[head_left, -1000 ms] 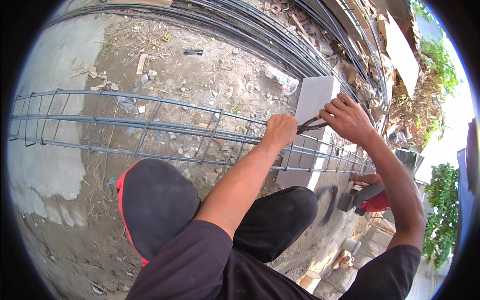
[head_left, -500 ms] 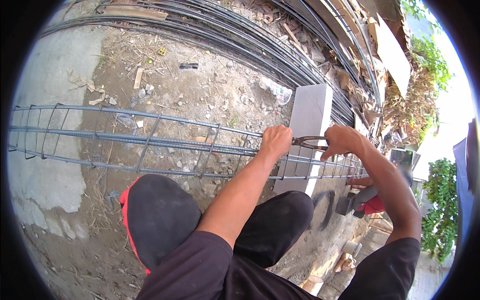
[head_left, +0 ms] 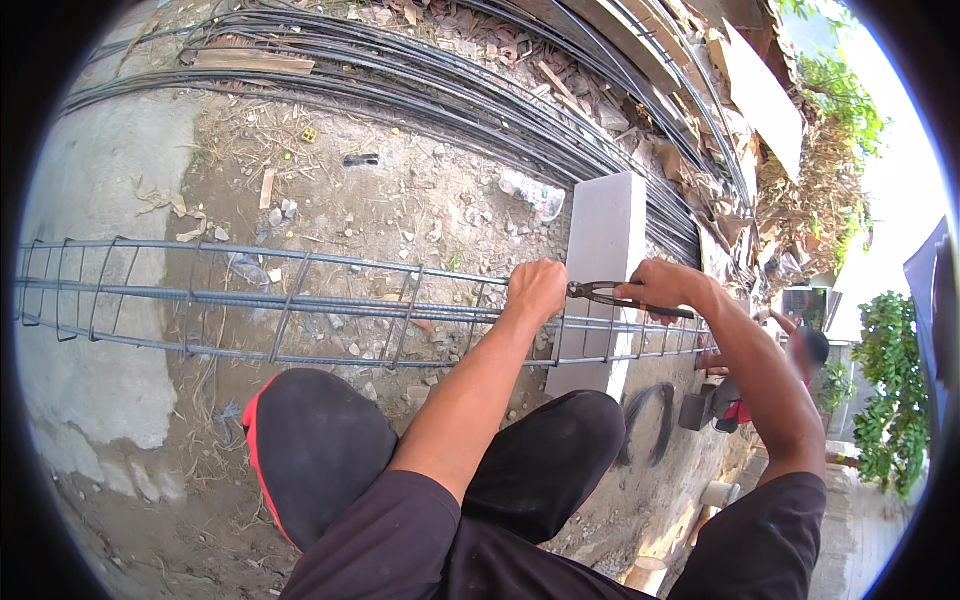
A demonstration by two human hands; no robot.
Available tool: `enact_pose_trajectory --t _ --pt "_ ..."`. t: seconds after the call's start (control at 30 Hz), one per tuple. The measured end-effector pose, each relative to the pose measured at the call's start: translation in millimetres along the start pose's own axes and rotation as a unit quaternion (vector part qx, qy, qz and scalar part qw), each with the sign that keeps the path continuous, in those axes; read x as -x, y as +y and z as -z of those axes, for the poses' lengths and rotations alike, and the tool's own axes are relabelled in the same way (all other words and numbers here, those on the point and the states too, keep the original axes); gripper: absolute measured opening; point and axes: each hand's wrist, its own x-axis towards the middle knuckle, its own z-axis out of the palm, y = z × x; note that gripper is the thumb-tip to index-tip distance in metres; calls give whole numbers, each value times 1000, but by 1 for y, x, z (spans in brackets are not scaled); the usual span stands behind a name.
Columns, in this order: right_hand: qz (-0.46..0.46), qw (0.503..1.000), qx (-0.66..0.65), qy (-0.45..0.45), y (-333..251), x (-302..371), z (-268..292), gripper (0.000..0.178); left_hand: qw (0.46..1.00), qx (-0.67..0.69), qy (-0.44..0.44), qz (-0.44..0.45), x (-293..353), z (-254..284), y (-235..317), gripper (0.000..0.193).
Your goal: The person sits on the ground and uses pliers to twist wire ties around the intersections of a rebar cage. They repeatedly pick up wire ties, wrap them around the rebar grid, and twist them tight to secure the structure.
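A long cage of steel rebar [head_left: 235, 297] with square stirrups runs from left to right in front of my knees. My left hand [head_left: 538, 291] is closed on the cage's upper far bar, knuckles up; whether it also pinches a wire is hidden. In my right hand [head_left: 662, 287] is a pair of pincers [head_left: 600, 291], its jaws pointing left, close beside my left fist. One handle lies under my fingers and the other sticks out below them. Beneath the cage stands a pale grey block [head_left: 608, 225], crossed by the bars.
Bundles of loose rebar [head_left: 400, 75] lie along the far side, near boards [head_left: 755, 95] and rubble. A plastic bottle [head_left: 533, 194] rests beside the block. Another person [head_left: 808, 350] is low down at the cage's right end. A dark wire coil [head_left: 650, 425] lies right of my knee.
My right hand has closed further round the pincers, and their handles have turned and spread. My left hand keeps its hold on the bar. The view has shifted slightly.
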Motion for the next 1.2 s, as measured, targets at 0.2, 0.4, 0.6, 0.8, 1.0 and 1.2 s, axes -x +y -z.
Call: enact_pose_trajectory --t 0.2,0.4,0.6,0.8,1.0,1.2 --pt "85 937 305 146 0 20 -21 38 1000 -5 10 -12 8 7 7 9" --pt "315 741 421 418 13 5 -26 16 1000 -13 -25 7 5 11 8 14" --pt "0 1000 2 24 -5 20 -13 42 998 -31 -59 19 -2 18 -4 21" --pt "33 966 -256 -13 87 11 -86 62 986 141 -84 -2 -24 -11 7 37" --pt "388 642 -660 32 64 33 -126 47 758 630 -169 -12 -24 60 59 64" --pt "496 405 -752 156 36 20 -158 52 801 545 -211 -132 -14 79 134 63"
